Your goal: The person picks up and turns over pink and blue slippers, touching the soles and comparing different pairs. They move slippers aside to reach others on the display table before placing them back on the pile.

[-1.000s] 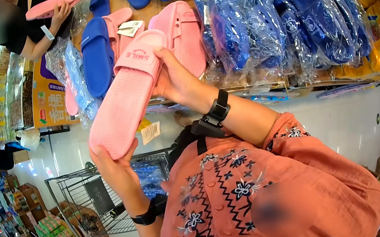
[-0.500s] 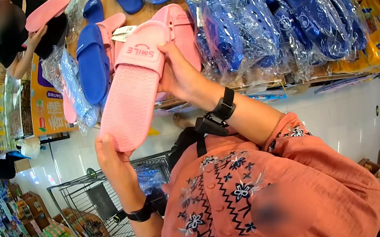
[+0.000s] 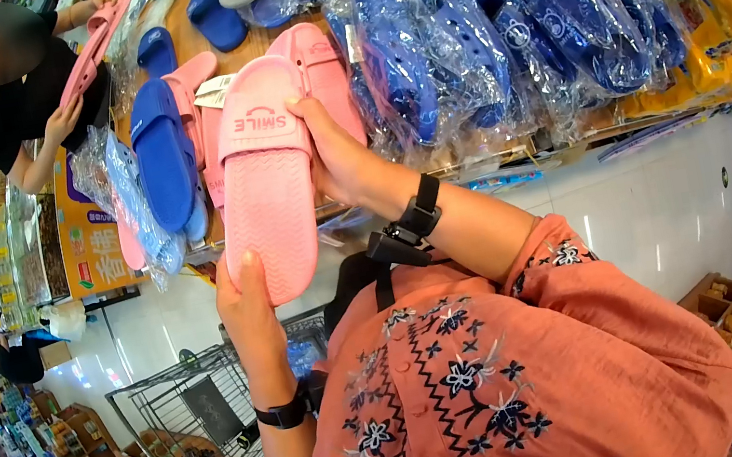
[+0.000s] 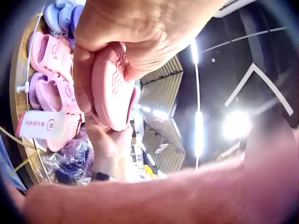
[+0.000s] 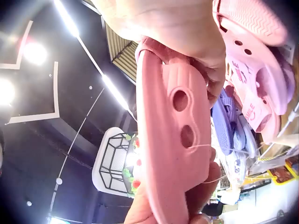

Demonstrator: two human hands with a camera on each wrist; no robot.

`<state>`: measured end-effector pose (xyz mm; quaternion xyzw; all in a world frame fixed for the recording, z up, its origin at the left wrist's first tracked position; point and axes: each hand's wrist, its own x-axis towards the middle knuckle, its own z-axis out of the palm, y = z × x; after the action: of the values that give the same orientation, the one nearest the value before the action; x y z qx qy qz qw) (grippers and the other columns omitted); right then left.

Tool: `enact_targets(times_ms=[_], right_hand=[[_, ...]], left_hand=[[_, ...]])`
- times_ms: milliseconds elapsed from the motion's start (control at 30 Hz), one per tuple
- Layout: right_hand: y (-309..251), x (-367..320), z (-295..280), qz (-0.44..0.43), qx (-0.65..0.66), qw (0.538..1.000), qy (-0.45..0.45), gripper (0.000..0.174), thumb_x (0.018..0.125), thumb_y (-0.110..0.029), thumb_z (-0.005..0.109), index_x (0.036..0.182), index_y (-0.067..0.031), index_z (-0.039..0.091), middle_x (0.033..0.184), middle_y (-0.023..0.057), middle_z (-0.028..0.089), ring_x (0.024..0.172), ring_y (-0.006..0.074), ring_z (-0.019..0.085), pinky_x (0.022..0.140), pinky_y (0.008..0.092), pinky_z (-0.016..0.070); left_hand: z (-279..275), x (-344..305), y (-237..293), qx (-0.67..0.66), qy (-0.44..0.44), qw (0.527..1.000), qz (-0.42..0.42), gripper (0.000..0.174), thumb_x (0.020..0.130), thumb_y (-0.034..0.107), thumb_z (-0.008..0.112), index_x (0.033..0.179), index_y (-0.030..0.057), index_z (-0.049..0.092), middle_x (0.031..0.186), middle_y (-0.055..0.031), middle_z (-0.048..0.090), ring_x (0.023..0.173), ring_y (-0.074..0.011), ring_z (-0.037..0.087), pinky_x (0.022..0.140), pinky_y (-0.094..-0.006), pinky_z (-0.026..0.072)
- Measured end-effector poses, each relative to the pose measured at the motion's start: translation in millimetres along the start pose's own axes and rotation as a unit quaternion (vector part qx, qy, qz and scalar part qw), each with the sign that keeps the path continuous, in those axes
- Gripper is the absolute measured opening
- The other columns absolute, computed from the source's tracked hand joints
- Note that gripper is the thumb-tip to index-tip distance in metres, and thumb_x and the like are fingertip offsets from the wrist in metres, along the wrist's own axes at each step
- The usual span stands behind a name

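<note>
A pink slide slipper point(image 3: 269, 206) with SMILE printed on its strap is held up in both hands, sole underneath and footbed facing me. My left hand point(image 3: 249, 313) pinches the heel end, thumb on top of the footbed. At the strap's side my right hand point(image 3: 340, 150) grips the slipper, thumb on the strap edge and fingers hidden beneath. The right wrist view shows two oval holes in the side of the strap point(image 5: 184, 119). Behind it on the display lie another pink slipper point(image 3: 331, 88) and a dark blue slipper point(image 3: 164, 161).
Blue slippers in clear plastic bags point(image 3: 450, 37) cover the display's right part, beside yellow packages point(image 3: 707, 51). A wire shopping cart point(image 3: 181, 398) stands below on the left. At the upper left another person point(image 3: 24, 122) holds a pink slipper point(image 3: 92, 61). Shelves of goods line the lower left.
The slipper has swung from a slant to nearly upright, its heel and my left hand moving right. The other person's pink slipper has tilted steeper. The display has shifted left in view.
</note>
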<state>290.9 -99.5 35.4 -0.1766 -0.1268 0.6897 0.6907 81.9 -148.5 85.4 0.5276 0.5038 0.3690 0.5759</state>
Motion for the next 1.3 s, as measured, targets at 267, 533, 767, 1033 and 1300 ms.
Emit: enact_targets(times_ms=[267,533,767,1033,1300], right_hand=[[-22,-9,9,-0.062,-0.11,0.992,0.023,0.054,0.108,-0.039,0.045,0.143,0.002,0.047,0.137,0.0168,0.059,0.127,0.024,0.059,0.107,0.0382,0.0473],[-56,-38,-1,-0.343,-0.599,0.715,0.111,0.05,0.105,-0.028,0.052,0.138,0.0094,0.048,0.138,0.0294,0.052,0.133,0.0412,0.049,0.114,0.0425,0.0357],[-46,-36,-34,-0.322,-0.667,0.656,0.146,0.055,0.106,-0.035,0.049,0.138,0.0095,0.048,0.142,0.0317,0.049,0.135,0.0444,0.046,0.115,0.0447,0.0345],[-32,-26,-49,-0.295,-0.708,0.632,0.106,0.058,0.106,-0.038,0.046,0.132,0.0136,0.052,0.14,0.0359,0.049,0.136,0.0475,0.045,0.116,0.0477,0.0331],[-34,-24,-46,-0.309,-0.715,0.616,0.119,0.057,0.106,-0.037,0.048,0.131,0.0134,0.053,0.14,0.0371,0.049,0.135,0.0491,0.045,0.116,0.0493,0.0331]], left_hand=[[21,41,22,-0.053,-0.135,0.989,-0.004,0.055,0.095,0.019,0.066,0.14,-0.0059,0.046,0.123,-0.0115,0.063,0.107,-0.0175,0.062,0.094,-0.0313,0.0508],[114,126,-7,0.293,-0.021,0.943,0.156,0.065,0.09,0.027,0.068,0.14,-0.0047,0.043,0.133,-0.0308,0.055,0.121,-0.0425,0.059,0.101,-0.0467,0.0479],[157,128,-53,0.414,-0.058,0.843,0.339,0.057,0.091,0.021,0.064,0.138,-0.0047,0.044,0.13,-0.0278,0.054,0.106,-0.0496,0.061,0.088,-0.051,0.0517],[125,131,-56,0.226,-0.206,0.929,0.21,0.041,0.091,0.016,0.064,0.125,-0.0056,0.056,0.119,-0.0246,0.06,0.114,-0.0404,0.057,0.096,-0.0468,0.0478],[62,149,-90,0.426,0.016,0.853,0.3,0.083,0.079,0.036,0.082,0.142,-0.0042,0.045,0.135,-0.0274,0.054,0.126,-0.0438,0.05,0.107,-0.0501,0.0416]])
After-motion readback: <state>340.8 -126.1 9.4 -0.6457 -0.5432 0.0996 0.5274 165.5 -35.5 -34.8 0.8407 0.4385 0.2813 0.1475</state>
